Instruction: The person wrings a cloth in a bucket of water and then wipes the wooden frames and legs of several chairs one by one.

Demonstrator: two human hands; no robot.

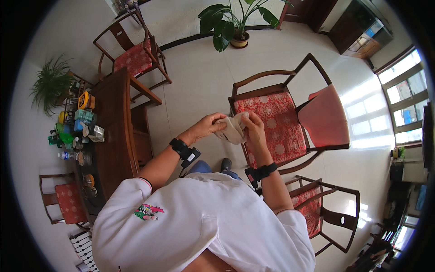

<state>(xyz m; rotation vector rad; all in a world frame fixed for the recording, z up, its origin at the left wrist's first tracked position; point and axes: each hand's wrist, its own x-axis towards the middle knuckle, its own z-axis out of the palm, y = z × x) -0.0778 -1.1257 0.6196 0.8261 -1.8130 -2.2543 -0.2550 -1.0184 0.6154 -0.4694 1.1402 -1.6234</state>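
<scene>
Between my two hands, in front of my body, is a bunched beige cloth (pixel 234 132). My left hand (pixel 205 127) pinches its left side with thumb and fingers. At the cloth's upper right, my right hand (pixel 254 128) grips it with bent fingers. Just beyond my right hand stands a wooden armchair with a red patterned seat (pixel 274 124). A pink cover (pixel 325 119) hangs over that chair's back. Both wrists carry a black strap with a small box.
To my left, a dark wooden table (pixel 108 104) holds several jars, boxes and bottles. More red-seated chairs stand at the far left (pixel 133 59), near left (pixel 70 201) and near right (pixel 310 211). A potted plant (pixel 239 40) stands by the far wall; a cabinet (pixel 358 29) is at far right.
</scene>
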